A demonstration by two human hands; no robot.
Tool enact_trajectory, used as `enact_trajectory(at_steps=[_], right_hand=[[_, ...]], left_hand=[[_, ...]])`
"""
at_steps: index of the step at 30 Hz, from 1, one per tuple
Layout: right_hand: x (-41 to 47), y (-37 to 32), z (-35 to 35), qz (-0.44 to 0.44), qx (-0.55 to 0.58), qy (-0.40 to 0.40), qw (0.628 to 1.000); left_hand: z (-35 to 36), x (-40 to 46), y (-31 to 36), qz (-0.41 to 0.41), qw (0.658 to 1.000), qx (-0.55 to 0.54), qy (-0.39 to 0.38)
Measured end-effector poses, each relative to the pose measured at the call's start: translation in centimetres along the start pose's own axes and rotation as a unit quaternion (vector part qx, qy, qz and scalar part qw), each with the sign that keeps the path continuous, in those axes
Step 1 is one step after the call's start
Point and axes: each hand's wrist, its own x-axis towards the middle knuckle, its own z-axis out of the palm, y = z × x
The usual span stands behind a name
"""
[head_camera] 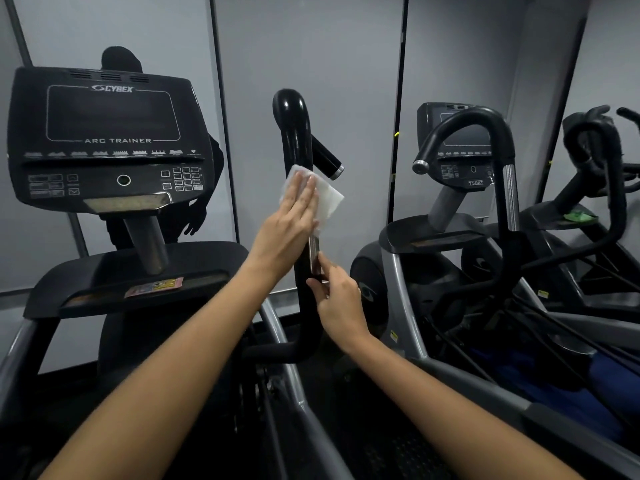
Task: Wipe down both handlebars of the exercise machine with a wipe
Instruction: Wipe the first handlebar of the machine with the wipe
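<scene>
Two bare hands work on one upright black handlebar (294, 133) that rises in the middle of the scene, just right of the console (107, 133) of the near exercise machine. The left hand (287, 220) lies flat, fingers straight and together, pressing one white wipe (325, 199) against the bar; the wipe drapes around the bar and its loose corner sticks out to the right. That hand does not close around anything, it only presses with the palm and fingers. Lower on the same bar, the right hand (337, 303) pinches the bar lightly between thumb and fingertips, next to a metal contact strip (314, 254) set into the grip. A short side grip (327, 157) with a silver end cap branches off the bar to the right, above the wipe. One console is near left, marked ARC TRAINER, with a dark screen and a keypad. To the right stands a second machine with its own console (460, 140) and a curved black handlebar (485, 126), and a third set of dark handles (595, 140) shows at the far right. Grey wall panels (311, 46) fill the background.
</scene>
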Motion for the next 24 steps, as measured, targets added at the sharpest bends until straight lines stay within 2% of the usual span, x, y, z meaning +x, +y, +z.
enact_trajectory(at_steps=[3, 6, 8, 11, 15, 19, 24], right_hand=[[-0.5, 0.1, 0.1, 0.019, 0.029, 0.015, 0.999], [-0.6, 0.2, -0.1, 0.037, 0.059, 0.016, 0.997], [-0.4, 0.3, -0.2, 0.05, 0.066, 0.018, 0.996], [-0.3, 0.5, -0.2, 0.065, 0.069, 0.027, 0.995], [-0.4, 0.6, -0.1, 0.068, 0.075, 0.034, 0.994], [-0.4, 0.7, -0.2, 0.065, 0.086, 0.029, 0.994], [-0.6, 0.8, -0.4, 0.065, 0.093, 0.012, 0.993]], left_hand=[[0.9, -3.0, 1.8, -0.039, 0.995, -0.088, -0.021], [0.8, -3.4, 2.5, -0.079, 0.983, -0.164, -0.006], [0.4, -2.1, 2.5, -0.143, 0.961, -0.238, 0.006], [-0.2, 0.1, 1.9, -0.23, 0.93, -0.286, 0.02], [0.3, -1.0, 2.3, -0.289, 0.894, -0.341, 0.019], [0.6, -3.2, 3.2, -0.292, 0.877, -0.38, 0.022], [0.2, 1.4, 0.8, -0.319, 0.84, -0.437, 0.039]])
